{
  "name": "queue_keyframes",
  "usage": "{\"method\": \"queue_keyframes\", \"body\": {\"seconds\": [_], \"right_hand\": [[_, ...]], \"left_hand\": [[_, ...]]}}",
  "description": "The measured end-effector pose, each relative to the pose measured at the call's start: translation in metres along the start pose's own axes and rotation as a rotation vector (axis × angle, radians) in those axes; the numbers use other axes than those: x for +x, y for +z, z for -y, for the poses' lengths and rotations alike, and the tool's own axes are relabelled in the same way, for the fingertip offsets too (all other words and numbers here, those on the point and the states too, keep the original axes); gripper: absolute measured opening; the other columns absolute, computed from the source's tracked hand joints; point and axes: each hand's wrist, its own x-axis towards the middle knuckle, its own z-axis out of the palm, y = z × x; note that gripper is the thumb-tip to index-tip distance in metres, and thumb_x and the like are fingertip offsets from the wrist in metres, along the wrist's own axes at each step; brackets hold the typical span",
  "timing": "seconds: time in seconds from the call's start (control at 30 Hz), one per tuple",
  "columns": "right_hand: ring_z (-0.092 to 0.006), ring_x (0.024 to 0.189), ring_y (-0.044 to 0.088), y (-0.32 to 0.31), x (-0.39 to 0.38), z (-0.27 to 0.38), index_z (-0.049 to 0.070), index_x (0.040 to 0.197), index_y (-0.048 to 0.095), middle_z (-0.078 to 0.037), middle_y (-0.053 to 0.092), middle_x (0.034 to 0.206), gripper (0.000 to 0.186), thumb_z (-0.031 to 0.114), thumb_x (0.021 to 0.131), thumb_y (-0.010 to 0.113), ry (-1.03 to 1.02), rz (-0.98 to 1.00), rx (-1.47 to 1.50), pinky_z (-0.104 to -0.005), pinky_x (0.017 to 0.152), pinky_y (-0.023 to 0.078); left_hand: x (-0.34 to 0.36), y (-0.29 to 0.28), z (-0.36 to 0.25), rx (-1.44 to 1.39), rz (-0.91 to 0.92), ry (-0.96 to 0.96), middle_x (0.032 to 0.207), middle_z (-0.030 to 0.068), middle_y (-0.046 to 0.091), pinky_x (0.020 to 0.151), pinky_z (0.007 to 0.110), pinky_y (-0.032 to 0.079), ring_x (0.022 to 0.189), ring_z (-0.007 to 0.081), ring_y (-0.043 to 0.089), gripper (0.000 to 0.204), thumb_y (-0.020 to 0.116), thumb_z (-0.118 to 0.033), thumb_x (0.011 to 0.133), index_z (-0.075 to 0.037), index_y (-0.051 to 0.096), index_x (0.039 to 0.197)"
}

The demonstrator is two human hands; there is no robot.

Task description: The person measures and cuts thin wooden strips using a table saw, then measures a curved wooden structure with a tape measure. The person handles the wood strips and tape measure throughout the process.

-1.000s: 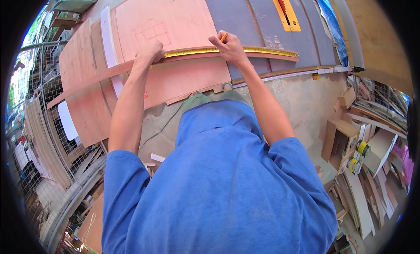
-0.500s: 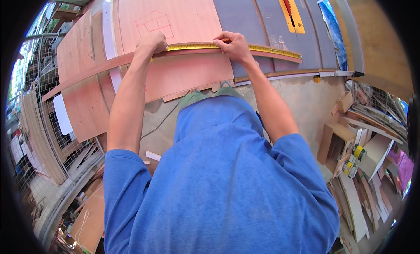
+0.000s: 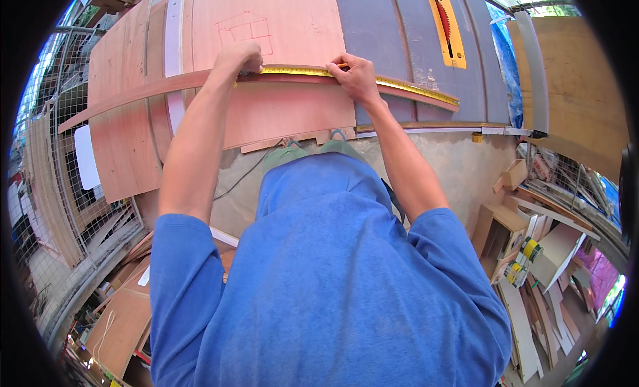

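Note:
A long narrow reddish wood strip (image 3: 143,92) lies crosswise over the table. Along it runs the yellow blade of a tape measure (image 3: 299,70), its far-right end close to the strip's right end. My left hand (image 3: 241,56) is closed on the tape measure where the blade begins; the fingers hide most of what is in it. Pinched in my right hand (image 3: 359,78) is a pencil (image 3: 343,65), held right at the blade and strip. That hand's fingers are closed and rest against the strip.
Under the strip, a pinkish plywood sheet (image 3: 293,117) bears a red line drawing. To its right, a grey saw table (image 3: 373,27) has a red circular blade (image 3: 443,20) in a yellow insert. Wood offcuts (image 3: 526,320) and a wooden box (image 3: 496,230) stand low at right; wire mesh (image 3: 66,120) at left.
The view has shifted slightly, so the table appears a little further right. Both hands keep their places on the strip, with the tape still stretched along it.

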Motion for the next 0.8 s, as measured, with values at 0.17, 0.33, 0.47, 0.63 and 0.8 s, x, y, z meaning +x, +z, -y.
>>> {"method": "queue_keyframes", "body": {"seconds": [0.17, 0.33, 0.47, 0.63, 0.8], "right_hand": [[-0.0121, 0.071, 0.069, -0.003, 0.0, -0.005, 0.0, 0.096, 0.078, -0.012, 0.076, 0.079, 0.023, 0.023, 0.092, 0.076, 0.011, -0.009, -0.032, -0.0301, 0.067, 0.055], [-0.0127, 0.071, 0.069, 0.004, 0.001, 0.0, 0.0, 0.096, 0.078, -0.013, 0.076, 0.079, 0.023, 0.023, 0.092, 0.076, 0.011, 0.018, -0.026, -0.0302, 0.067, 0.055], [-0.0182, 0.071, 0.073, 0.001, 0.0, -0.004, 0.002, 0.094, 0.079, -0.016, 0.077, 0.08, 0.023, 0.024, 0.09, 0.076, 0.034, -0.009, -0.013, -0.0323, 0.068, 0.056], [-0.0188, 0.071, 0.074, 0.0, 0.0, -0.006, 0.002, 0.094, 0.079, -0.016, 0.076, 0.08, 0.023, 0.024, 0.09, 0.076, 0.03, -0.019, -0.025, -0.0324, 0.068, 0.057], [-0.0185, 0.07, 0.073, 0.002, 0.001, -0.002, 0.002, 0.093, 0.079, -0.015, 0.076, 0.079, 0.021, 0.023, 0.09, 0.076, 0.049, 0.0, -0.022, -0.0329, 0.067, 0.057]], "left_hand": [[-0.011, -0.027, -0.026, 0.143, 0.14, -0.061, 0.111, 0.0154, 0.076, 0.08, 0.053, 0.059, 0.098, 0.0337, 0.073, 0.042, 0.08, -0.037, 0.088, -0.005, 0.075, 0.116], [0.012, -0.024, -0.01, 0.238, 0.229, -0.096, 0.112, 0.0172, 0.076, 0.083, 0.055, 0.06, 0.1, 0.0367, 0.073, 0.048, 0.082, -0.042, 0.087, -0.005, 0.075, 0.117], [-0.006, -0.039, -0.029, 0.251, 0.209, -0.077, 0.112, 0.0165, 0.076, 0.086, 0.053, 0.06, 0.102, 0.0365, 0.073, 0.05, 0.084, -0.041, 0.086, -0.006, 0.074, 0.121], [-0.022, -0.046, -0.038, 0.212, 0.172, -0.155, 0.113, 0.015, 0.077, 0.089, 0.047, 0.059, 0.103, 0.0341, 0.074, 0.048, 0.084, -0.041, 0.087, -0.008, 0.076, 0.121], [-0.009, -0.043, -0.03, 0.237, 0.221, -0.136, 0.119, 0.0165, 0.075, 0.09, 0.05, 0.059, 0.106, 0.036, 0.073, 0.053, 0.086, -0.042, 0.084, -0.008, 0.075, 0.124]]}}
